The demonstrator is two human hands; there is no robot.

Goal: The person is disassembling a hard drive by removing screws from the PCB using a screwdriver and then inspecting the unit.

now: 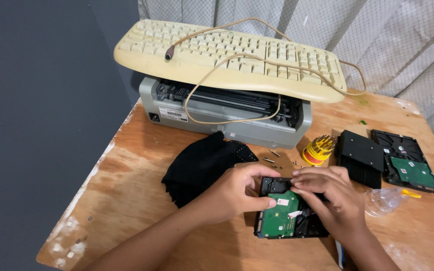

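Note:
A black hard drive (283, 221) with a green circuit board facing up lies on the wooden table (141, 165) near its front edge. My left hand (237, 193) grips the drive's left side, thumb across the board. My right hand (327, 198) rests over the drive's right half, fingers bent onto its upper edge; what the fingertips pinch is hidden. A small white label sits on the board between the hands.
A yellowed keyboard (237, 55) with its cable lies on a grey printer (237, 118) at the back. A black cloth (199, 165), loose screws (272, 159), a yellow bit holder (317, 149), a black heatsink (361, 158), a second drive (405, 160) and a clear plastic piece (383, 199) surround the hands.

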